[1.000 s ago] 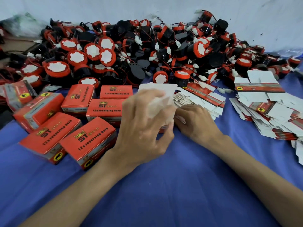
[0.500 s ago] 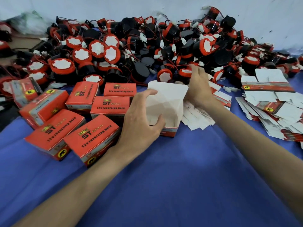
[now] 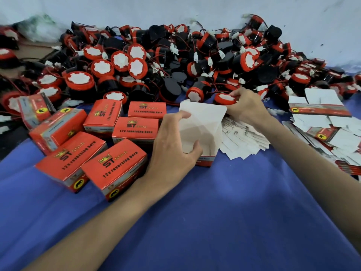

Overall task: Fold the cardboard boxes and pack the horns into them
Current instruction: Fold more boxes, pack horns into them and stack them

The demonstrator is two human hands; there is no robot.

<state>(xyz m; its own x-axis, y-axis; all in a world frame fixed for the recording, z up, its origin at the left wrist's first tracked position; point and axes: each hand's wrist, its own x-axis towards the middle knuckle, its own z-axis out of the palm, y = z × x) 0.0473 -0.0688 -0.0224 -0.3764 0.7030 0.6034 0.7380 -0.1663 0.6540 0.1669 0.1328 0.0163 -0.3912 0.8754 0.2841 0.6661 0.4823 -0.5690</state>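
Since the frame half a second back, the right hand (image 3: 247, 108) has closed on a horn at the near edge of the pile, where before it only reached toward it; the left hand has barely shifted. Its fingers (image 3: 233, 93) now pinch the rim of a round red-and-black horn with a white face (image 3: 225, 99), just behind the open carton. The left hand (image 3: 172, 142) grips the near wall of the erected white-lined red cardboard box (image 3: 203, 126), thumb hooked inside, holding it upright with its mouth open on the blue-covered surface (image 3: 214, 212). Closed red printed boxes (image 3: 115, 167) lie clustered toward the left edge, flat unfolded box blanks (image 3: 322, 122) fan out along the right edge, and the heap of loose horns (image 3: 156, 61) fills the far side against the wall. Folding looks finished for this carton; the step in hand is picking a horn to load. Next, the horn probably needs lifting clear of its tangled red wires, turning to fit, and lowering into the mouth while the left hand steadies the walls, then the top flaps tucked shut.
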